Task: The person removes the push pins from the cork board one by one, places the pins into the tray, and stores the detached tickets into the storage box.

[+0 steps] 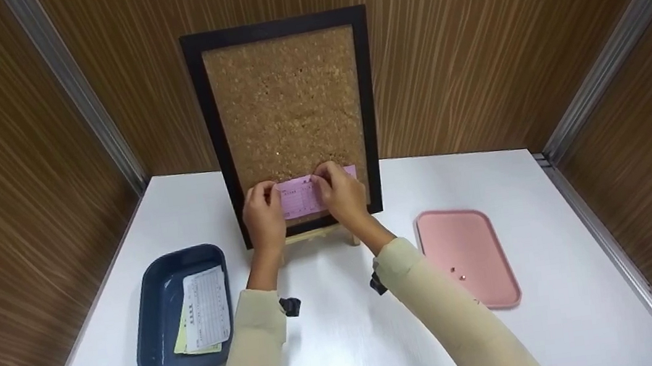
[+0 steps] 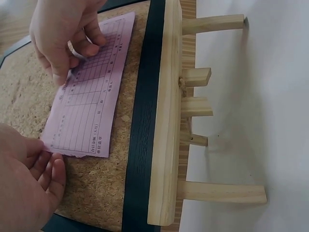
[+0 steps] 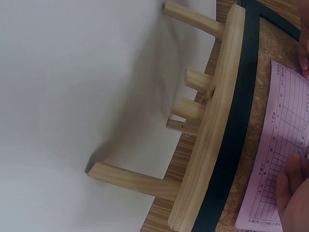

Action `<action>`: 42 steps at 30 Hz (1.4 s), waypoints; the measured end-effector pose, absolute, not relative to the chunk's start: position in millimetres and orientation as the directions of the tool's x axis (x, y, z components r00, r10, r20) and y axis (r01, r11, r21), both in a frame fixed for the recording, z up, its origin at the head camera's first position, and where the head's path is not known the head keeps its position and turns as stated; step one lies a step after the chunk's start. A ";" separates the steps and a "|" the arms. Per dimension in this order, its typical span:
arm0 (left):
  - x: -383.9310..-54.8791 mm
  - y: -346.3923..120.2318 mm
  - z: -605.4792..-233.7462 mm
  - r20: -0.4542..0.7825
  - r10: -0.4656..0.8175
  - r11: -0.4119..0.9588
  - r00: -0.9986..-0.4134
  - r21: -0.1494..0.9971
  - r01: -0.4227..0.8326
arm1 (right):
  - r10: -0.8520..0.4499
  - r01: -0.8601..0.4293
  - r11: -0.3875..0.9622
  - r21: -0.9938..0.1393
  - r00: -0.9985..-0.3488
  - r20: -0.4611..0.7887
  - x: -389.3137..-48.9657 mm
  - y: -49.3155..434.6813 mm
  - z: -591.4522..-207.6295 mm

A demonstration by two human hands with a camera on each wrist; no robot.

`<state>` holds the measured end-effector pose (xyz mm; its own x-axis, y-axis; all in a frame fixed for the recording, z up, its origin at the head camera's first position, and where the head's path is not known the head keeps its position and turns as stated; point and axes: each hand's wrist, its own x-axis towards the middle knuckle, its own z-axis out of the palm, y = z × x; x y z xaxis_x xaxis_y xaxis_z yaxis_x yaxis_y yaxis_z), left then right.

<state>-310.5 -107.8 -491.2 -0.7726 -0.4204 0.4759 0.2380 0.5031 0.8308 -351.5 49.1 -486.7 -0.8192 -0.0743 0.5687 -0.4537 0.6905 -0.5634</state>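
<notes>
A pink printed slip (image 1: 298,199) with a ruled table lies against the lower part of a framed corkboard (image 1: 291,100). My left hand (image 1: 265,218) pinches the slip's left edge between thumb and finger; the left wrist view shows this pinch at a corner. Curled at the slip's upper edge, right of its middle, are the fingers of my right hand (image 1: 343,196). In the right wrist view only part of the right hand (image 3: 295,193) shows, over the slip (image 3: 270,154), with a small glint beside its fingertips. Whether a small pin sits between those fingers is hidden.
The board leans on a wooden easel (image 2: 165,111) with short legs on the white table (image 1: 329,307). To the left stands a dark blue basin (image 1: 152,316) holding white and yellow slips (image 1: 205,306). A pink tray (image 1: 463,234) on the right carries small shiny pieces (image 1: 462,277).
</notes>
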 end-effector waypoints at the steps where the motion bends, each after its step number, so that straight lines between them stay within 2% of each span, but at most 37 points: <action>1: -310.4 -107.6 -491.0 0.476 -0.420 0.499 -0.773 0.832 0.241 | -0.075 -0.452 0.693 -0.562 -0.820 0.567 -351.7 49.4 -486.7; 14: -308.9 -105.9 -491.1 0.474 -0.389 0.492 -0.790 0.832 0.257 | -0.090 -0.461 0.694 -0.553 -0.818 0.569 -350.8 54.8 -487.2; 28: -307.2 -111.8 -493.5 0.445 -0.410 0.477 -0.796 0.849 0.229 | -0.171 -0.504 0.680 -0.532 -0.815 0.554 -348.1 53.0 -492.1; 42: -307.9 -110.8 -494.4 0.459 -0.399 0.465 -0.793 0.847 0.256 | -0.210 -0.568 0.666 -0.483 -0.764 0.610 -336.8 58.2 -496.3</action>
